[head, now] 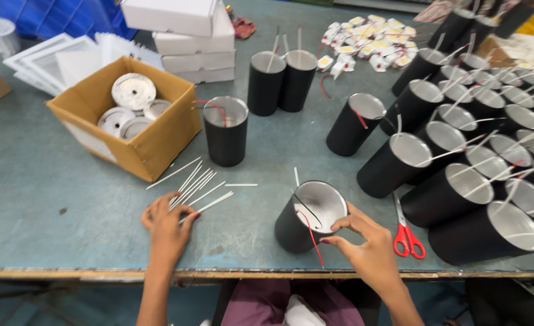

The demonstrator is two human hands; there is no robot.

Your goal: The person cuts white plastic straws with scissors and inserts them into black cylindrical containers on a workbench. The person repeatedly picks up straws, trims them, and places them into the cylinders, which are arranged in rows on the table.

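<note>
Head view looks down on a grey-green worktable (49, 199), and both forearms run out of the frame at the bottom edge, so nothing above the wrists shows. The right hand (369, 250) curls at the near rim of a black cylinder housing (306, 220) that stands upright near the table's front edge; thumb and forefinger are drawn close together at the rim, seemingly on a red wire (311, 236) that trails out of the open top and down the side, though the exact pinch is hard to make out. A black wire also crosses the white inside.

The left hand (167, 224) lies palm down with fingers loosely spread, its fingertips on the near ends of a fan of thin white sleeves (197, 184) lying flat on the table; whether it grips one cannot be told.

Red-handled scissors (407, 235) lie just right of the right hand. Beyond the sleeves stands a single black housing (226, 130), beside an open brown carton (131, 118) holding round white discs. Behind it sits a stack of plain white flat boxes (188, 36). More black housings (472, 151) crowd the right side, partly blurred and cut off at the edge. A heap of small white-and-yellow parts (366, 39) lies at the far side, too small to identify.
</note>
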